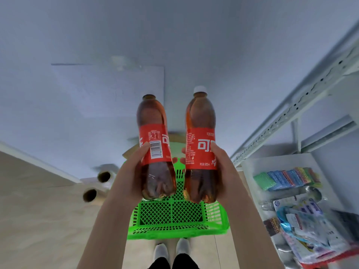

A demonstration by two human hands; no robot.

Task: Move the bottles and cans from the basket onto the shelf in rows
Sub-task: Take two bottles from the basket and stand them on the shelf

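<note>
At 3 o'clock: white perforated metal shelf (291, 113), not yet reached. At 6 o'clock: green plastic lattice basket (174, 226). Carrying step: above it, upright, dark-topped red-labelled cola bottle (155, 150) in left hand (132, 169), white-capped red-labelled cola bottle (202, 148) in right hand (223, 169), fingers wrapped round each. Next, probably: swing right, set both in a row.

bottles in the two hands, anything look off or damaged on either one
The left bottle, held by the left hand, has a dark top where the right bottle, in the right hand, has a white cap; whether its cap is missing or merely dark is too blurred to tell. No spill or dent shows on either.
</note>
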